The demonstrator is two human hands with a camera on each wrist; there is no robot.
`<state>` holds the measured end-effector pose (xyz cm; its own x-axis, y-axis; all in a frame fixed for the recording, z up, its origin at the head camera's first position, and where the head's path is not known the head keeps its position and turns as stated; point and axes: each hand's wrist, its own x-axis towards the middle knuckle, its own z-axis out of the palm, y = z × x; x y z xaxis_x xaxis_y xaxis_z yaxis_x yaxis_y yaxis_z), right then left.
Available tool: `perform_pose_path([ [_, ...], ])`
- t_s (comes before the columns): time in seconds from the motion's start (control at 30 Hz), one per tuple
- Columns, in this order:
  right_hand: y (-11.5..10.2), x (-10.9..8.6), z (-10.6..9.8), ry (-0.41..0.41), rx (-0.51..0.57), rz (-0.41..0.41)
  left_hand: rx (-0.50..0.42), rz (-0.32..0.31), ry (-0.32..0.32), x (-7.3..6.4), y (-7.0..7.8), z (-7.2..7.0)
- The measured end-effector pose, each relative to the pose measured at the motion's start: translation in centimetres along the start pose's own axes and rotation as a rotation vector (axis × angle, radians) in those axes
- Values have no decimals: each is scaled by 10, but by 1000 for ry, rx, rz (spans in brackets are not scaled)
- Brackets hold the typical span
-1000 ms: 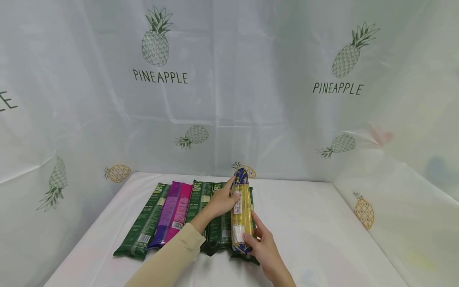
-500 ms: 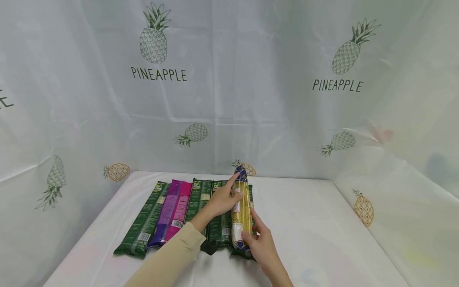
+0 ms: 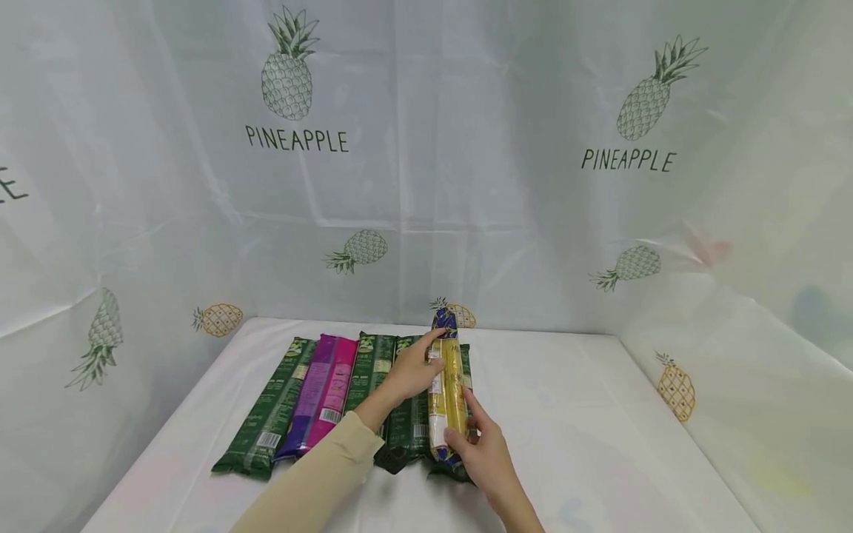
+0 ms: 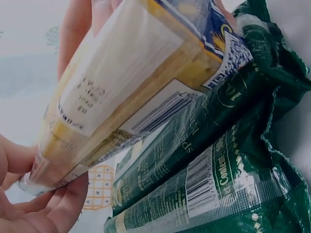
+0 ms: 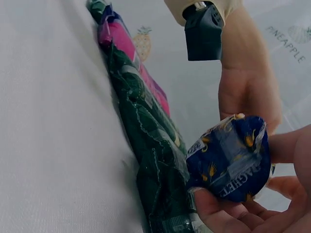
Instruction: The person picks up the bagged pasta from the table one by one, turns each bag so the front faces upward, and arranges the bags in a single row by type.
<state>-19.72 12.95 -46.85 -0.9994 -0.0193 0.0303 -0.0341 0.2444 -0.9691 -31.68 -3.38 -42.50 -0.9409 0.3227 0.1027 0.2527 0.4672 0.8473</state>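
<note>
A yellow packet of spaghetti [image 3: 456, 374] with blue ends slants over the right end of a row of packs. My left hand [image 3: 412, 370] holds its far part, thumb on the near side and index finger reaching over the blue end. At the near end, my right hand [image 3: 489, 453] grips it between thumb and fingers. In the left wrist view, the packet's white label and barcode [image 4: 163, 109] face the camera, close over green spaghetti packs [image 4: 194, 170]. Its blue end [image 5: 233, 160] shows in the right wrist view, with right-hand fingers [image 5: 243, 213] curled beneath.
Left of the hands lie a green pack [image 3: 266, 411], a purple and pink pack [image 3: 323, 400] and more green packs [image 3: 408, 422], side by side. A pineapple-print curtain [image 3: 493, 185] backs the white table [image 3: 560, 414]. A black wrist device [image 5: 204, 36] sits at the left sleeve.
The spaghetti packet has turned about its length, its white label shifting toward the left edge. The left index finger now reaches farther over the blue far end. The packs in the row stay put.
</note>
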Motion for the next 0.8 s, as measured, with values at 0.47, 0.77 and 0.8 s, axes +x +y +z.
perform_pose_path([
  [0.47,-5,2,-13,-120,104,115,-222,-121,77,1,-4,-3],
  [0.77,-1,4,-17,-275,379,158,-311,-101,33,0,-2,-8],
  [0.8,0,4,-17,-290,411,164,-314,-97,28,0,-2,-8],
])
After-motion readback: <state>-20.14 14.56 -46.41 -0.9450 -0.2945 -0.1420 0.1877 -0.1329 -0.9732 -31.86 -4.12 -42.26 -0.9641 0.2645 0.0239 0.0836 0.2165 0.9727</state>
